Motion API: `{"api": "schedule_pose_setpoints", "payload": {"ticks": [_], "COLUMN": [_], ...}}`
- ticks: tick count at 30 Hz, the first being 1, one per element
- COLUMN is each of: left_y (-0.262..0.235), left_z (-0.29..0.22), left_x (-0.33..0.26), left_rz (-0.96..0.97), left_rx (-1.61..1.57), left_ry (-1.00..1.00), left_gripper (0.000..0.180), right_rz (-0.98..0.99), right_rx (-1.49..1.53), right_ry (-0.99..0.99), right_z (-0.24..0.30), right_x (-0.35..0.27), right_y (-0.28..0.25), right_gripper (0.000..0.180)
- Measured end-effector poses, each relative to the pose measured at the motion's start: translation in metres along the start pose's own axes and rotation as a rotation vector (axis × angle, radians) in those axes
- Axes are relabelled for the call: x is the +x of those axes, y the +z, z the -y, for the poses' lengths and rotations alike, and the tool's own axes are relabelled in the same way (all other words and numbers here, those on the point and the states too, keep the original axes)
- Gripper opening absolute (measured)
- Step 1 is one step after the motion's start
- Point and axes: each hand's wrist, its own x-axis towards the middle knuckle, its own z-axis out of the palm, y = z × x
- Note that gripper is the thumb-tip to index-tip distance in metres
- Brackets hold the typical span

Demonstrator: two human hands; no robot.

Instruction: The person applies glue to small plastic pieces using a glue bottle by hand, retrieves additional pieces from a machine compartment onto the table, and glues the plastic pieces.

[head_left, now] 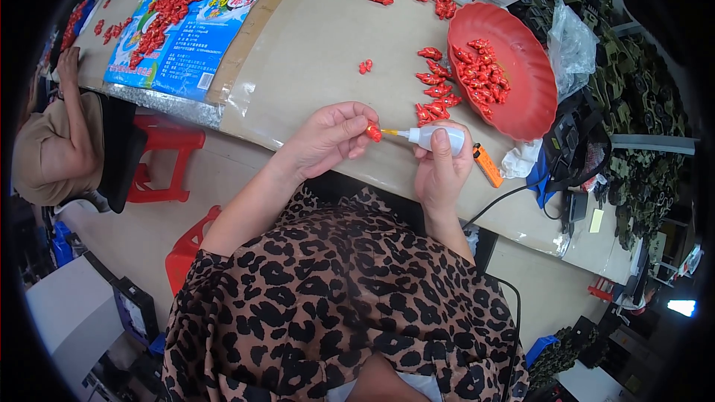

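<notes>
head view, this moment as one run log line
left hand: pinching small red piece | right hand: gripping white squeeze bottle, yellow tip at piece | red bowl: holds more red pieces

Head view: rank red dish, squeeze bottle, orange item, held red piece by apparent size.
1. Red dish
2. Squeeze bottle, partly covered by the right hand
3. Orange item
4. Red piece, held in the left hand

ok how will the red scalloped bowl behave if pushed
The red scalloped bowl probably won't flex much, as it looks moulded and rigid. Being wide and shallow, it seems unlikely to tip. The small glossy red pieces heaped inside may slide about.
</notes>
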Motion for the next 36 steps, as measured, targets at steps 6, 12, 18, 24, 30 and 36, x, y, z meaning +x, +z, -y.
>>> {"api": "schedule_pose_setpoints", "payload": {"ticks": [6, 12, 18, 24, 30, 36], "left_y": [-0.002, 0.007, 0.011, 0.008, 0.009, 0.011], "left_z": [0.002, 0.006, 0.01, 0.012, 0.012, 0.011], "left_x": [0.0, 0.003, 0.002, 0.001, 0.001, 0.001], "left_rz": [-0.004, -0.034, -0.067, -0.061, -0.054, -0.082], "left_rx": [-0.018, -0.035, -0.029, -0.017, -0.02, -0.01], "left_ry": [0.014, 0.155, 0.194, 0.203, 0.203, 0.205], "left_gripper": [0.015, 0.017, 0.021, 0.023, 0.024, 0.024], "right_rz": [0.012, -0.077, -0.076, -0.054, -0.068, -0.071], "right_rx": [0.018, 0.161, 0.074, 0.042, 0.045, 0.04], "right_ry": [-0.018, 0.042, -0.027, -0.033, -0.007, -0.01], "right_z": [0.002, 0.008, 0.002, -0.002, -0.001, -0.002], "right_x": [-0.001, -0.004, -0.006, -0.007, -0.009, -0.009], "right_y": [0.002, 0.005, 0.003, 0.002, 0.001, 0.001], "right_gripper": [0.015, 0.016, 0.015, 0.015, 0.015, 0.015]}}
